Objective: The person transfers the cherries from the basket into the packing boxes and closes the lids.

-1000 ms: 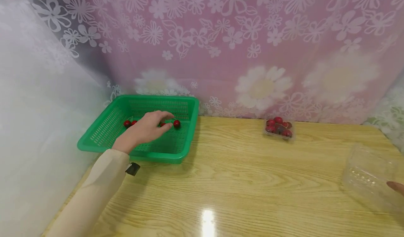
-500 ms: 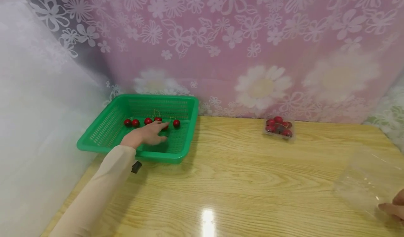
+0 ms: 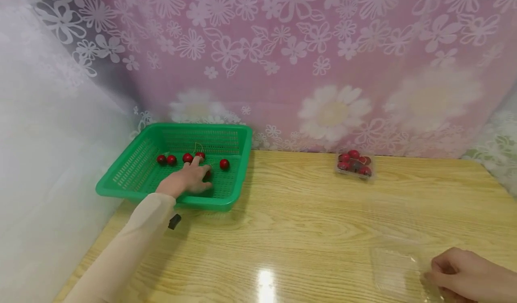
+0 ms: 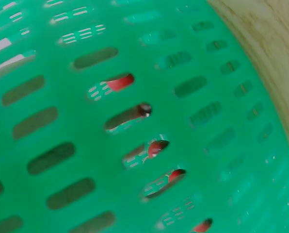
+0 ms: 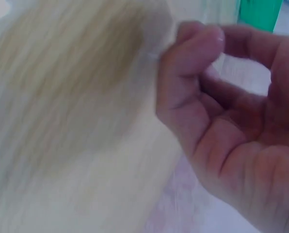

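My left hand [image 3: 186, 178] reaches over the rim into a green slotted basket [image 3: 109, 189], its fingers spread above and beside a cherry [image 3: 208, 174] that they partly cover. Other cherries, such as a red one [image 3: 224, 164], lie on the basket floor. In the left wrist view the basket wall [image 4: 149, 126] hides that hand, and bits of red show through its slots. At the lower right, my right hand [image 3: 464, 274] pinches the edge of an unfolded clear plastic clamshell box [image 3: 393, 269]. The right wrist view shows the thumb and curled fingers [image 5: 188, 63] together at the plastic.
A small clear box of cherries [image 3: 354, 164] stands near the back edge of the wooden table [image 3: 299, 213]. A floral curtain [image 3: 262, 69] hangs right behind the table, and a pale cloth [image 3: 48, 159] closes off the left side.
My right hand has come in from the right edge, carrying the clear clamshell box leftward over the table. The left hand has dropped lower into the basket among the cherries.
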The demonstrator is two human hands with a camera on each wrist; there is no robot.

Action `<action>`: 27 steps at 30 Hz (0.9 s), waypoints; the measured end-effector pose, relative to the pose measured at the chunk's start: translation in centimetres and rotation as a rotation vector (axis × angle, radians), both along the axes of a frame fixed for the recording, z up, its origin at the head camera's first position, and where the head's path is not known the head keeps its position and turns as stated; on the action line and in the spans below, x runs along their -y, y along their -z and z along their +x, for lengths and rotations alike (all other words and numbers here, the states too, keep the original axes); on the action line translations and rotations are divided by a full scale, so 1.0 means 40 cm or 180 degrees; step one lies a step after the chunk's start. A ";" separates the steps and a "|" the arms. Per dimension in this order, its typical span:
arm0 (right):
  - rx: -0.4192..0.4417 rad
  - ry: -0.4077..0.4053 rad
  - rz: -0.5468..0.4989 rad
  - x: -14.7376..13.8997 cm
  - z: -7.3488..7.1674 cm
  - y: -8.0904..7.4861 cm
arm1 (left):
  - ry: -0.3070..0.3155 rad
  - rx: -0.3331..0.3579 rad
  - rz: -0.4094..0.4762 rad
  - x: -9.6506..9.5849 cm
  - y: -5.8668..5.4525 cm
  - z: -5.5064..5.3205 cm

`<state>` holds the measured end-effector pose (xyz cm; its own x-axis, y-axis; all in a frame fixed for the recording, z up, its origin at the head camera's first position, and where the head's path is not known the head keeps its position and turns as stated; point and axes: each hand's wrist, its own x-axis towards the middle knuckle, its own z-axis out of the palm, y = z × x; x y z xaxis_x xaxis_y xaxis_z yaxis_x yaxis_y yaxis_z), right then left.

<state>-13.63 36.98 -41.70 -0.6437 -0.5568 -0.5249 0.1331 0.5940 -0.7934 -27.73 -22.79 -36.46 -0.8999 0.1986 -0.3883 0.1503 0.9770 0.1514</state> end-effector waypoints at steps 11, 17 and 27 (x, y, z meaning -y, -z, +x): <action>-0.0421 0.0465 0.0062 0.196 -0.027 -0.007 | 0.0091 -0.0109 0.0350 0.013 0.000 0.001; -0.0351 0.0681 0.0115 0.253 -0.024 -0.013 | 0.0033 -0.0051 0.0397 0.008 0.000 0.004; 0.0356 0.0323 -0.0723 0.245 -0.016 -0.008 | 0.0095 -0.0562 0.0631 0.019 0.007 0.003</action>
<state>-14.26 27.17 -41.38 -0.6473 -0.6039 -0.4651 0.2773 0.3817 -0.8817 -27.62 -23.56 -36.73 -0.9428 0.2827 -0.1767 0.2198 0.9256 0.3081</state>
